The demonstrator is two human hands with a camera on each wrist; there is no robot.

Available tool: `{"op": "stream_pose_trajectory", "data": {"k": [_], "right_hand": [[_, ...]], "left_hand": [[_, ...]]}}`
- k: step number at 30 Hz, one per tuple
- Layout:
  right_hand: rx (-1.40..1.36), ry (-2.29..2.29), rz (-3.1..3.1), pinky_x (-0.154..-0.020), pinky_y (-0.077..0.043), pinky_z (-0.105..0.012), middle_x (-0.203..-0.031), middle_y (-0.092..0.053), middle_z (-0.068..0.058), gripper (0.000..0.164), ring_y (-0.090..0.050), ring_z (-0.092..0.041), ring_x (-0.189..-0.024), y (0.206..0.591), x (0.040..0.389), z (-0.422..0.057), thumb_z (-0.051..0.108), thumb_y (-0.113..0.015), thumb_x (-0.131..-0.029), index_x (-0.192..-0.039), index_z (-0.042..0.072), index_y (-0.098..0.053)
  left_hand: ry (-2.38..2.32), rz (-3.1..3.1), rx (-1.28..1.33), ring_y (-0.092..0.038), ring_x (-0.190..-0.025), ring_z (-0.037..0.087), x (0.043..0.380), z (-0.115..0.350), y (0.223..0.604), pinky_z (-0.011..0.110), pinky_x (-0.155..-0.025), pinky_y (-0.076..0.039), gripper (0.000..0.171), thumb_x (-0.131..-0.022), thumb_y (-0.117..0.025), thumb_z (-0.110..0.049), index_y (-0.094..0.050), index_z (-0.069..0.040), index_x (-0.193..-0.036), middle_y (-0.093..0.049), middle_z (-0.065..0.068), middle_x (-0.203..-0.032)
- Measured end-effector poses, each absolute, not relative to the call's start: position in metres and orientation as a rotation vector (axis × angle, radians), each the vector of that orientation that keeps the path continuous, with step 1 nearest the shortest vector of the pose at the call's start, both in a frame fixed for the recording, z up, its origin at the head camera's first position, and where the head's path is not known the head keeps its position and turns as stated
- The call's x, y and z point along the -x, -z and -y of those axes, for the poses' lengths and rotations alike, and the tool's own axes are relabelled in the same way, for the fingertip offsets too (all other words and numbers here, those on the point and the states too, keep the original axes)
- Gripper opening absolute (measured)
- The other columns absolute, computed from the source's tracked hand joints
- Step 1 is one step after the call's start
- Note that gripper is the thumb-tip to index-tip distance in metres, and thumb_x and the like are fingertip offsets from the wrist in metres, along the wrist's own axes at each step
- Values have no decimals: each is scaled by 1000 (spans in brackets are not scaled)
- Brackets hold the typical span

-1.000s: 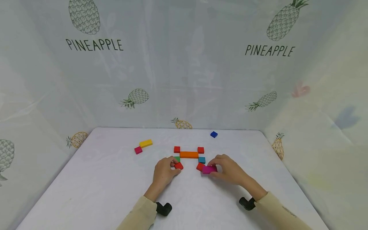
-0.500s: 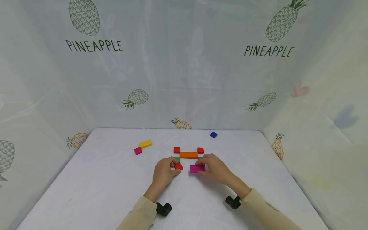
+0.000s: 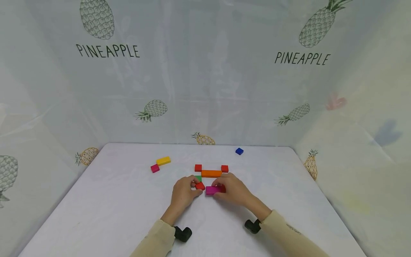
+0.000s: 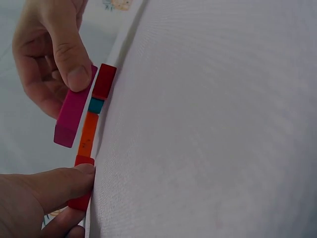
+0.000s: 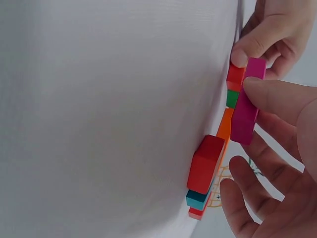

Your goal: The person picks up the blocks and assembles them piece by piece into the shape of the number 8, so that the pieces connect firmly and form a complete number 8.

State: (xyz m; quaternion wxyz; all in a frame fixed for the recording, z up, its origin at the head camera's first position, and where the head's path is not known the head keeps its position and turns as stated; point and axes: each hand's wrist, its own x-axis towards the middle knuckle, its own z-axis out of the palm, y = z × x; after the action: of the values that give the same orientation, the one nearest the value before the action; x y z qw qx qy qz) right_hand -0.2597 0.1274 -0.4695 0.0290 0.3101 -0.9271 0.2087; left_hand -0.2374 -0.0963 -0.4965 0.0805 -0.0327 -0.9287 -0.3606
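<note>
My right hand pinches a magenta block between thumb and fingers, held above the table in both wrist views. With thumb and fingers my left hand pinches a red block that lies against a green block. An orange bar lies just beyond both hands, with one small red block and another red block at its far corners. In the right wrist view a red block and a teal block show near the orange bar; my right hand hides them in the head view.
A yellow bar and a crimson block lie back left on the white table. Near the back edge sits a blue block. A pineapple-print curtain hangs behind and beside the table.
My right hand has moved left with the magenta block, from over the right red block to beside the left red block. The left hand has stayed in place.
</note>
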Motion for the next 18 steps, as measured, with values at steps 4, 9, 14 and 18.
{"op": "stream_pose_trajectory", "data": {"k": [4,9,14,18], "right_hand": [[-955,-642,2855,-81,-54,-27,-95,-64,9,27,-55,-10,-98,472,261,-126,27,-90,-86,-110,22,-78],[-942,-639,2854,-77,-52,-26,-93,-65,8,26,-55,-12,-95,476,261,-124,26,-91,-86,-108,21,-79],[-943,-615,2847,-75,-51,-26,-93,-68,7,27,-54,-13,-94,476,259,-122,26,-92,-85,-108,19,-79],[-935,-567,2856,-74,-49,-25,-92,-67,9,29,-52,-11,-93,476,259,-120,28,-92,-85,-109,21,-80]], "left_hand": [[1073,2767,111,-55,-82,19,237,97,496,36,-75,-47,27,-83,-93,-18,-73,-14,-102,-65,2,-88],[1069,2767,111,-55,-82,18,237,97,497,36,-74,-48,27,-83,-93,-19,-73,-14,-102,-65,2,-88],[1079,2757,104,-55,-82,19,237,97,497,36,-75,-48,27,-83,-93,-18,-73,-14,-101,-65,2,-88],[1079,2759,104,-55,-82,18,237,97,497,36,-75,-48,27,-83,-93,-18,-73,-14,-101,-65,2,-88]]}}
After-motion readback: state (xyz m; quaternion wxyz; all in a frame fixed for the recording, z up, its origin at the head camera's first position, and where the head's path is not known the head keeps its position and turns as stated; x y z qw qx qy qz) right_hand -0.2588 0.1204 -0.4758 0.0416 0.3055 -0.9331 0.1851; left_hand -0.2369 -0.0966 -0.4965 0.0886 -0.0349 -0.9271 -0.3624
